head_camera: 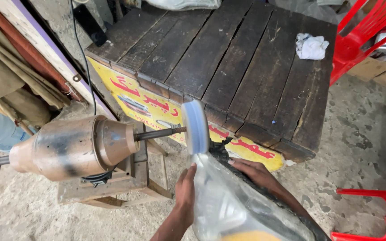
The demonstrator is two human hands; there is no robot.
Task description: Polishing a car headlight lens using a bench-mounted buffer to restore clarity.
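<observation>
Carefully pressing the clear headlight lens (233, 205) against the spinning buffing wheel (195, 127), left hand (185, 196) clamped on its near edge, right hand (253, 172) gripping the far side; keeping pressure light, fingers off the wheel.
</observation>
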